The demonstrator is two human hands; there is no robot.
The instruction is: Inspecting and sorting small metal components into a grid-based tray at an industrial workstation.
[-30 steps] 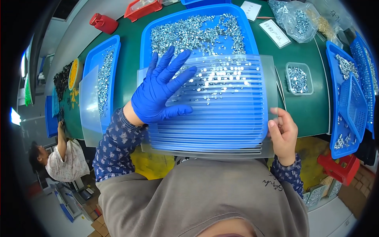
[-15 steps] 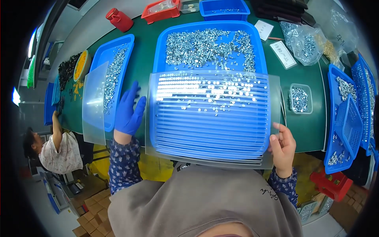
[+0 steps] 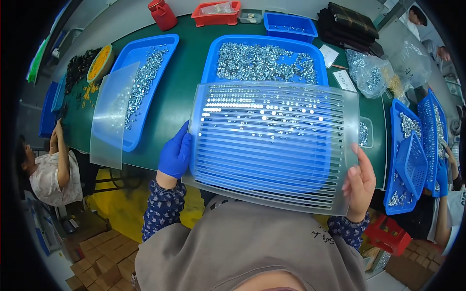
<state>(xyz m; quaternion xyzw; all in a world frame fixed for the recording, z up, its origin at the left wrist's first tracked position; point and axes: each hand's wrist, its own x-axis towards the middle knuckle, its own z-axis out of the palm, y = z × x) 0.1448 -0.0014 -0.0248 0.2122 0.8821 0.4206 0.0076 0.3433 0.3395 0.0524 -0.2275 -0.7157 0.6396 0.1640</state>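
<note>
A transparent slotted plate [image 3: 264, 162] lies over the near part of a blue tray [image 3: 212, 63]. Small silvery metal pieces [image 3: 252, 60] are heaped in the tray's far half, and rows of them sit in the plate's upper slots. My left hand [image 3: 175, 153], in a blue glove, grips the plate's left edge, its thumb side against it. At the right edge, my bare right hand [image 3: 359, 182] holds the plate with fingers curled round it. The plate is slightly tilted, and its underside is hidden.
Left stands another blue tray [image 3: 167, 46] of metal pieces, a translucent sheet [image 3: 110, 119] across it. A lidless plastic tub [image 3: 365, 133] is partly covered by the plate. Blue baskets [image 3: 412, 162] stand at right, a red stool [image 3: 388, 235] below. Co-workers [image 3: 56, 169] sit on both sides.
My left hand has come from open beside the plate to gripping its left edge. The plate has shifted right and tilted, my right hand with it. The view has turned somewhat.
</note>
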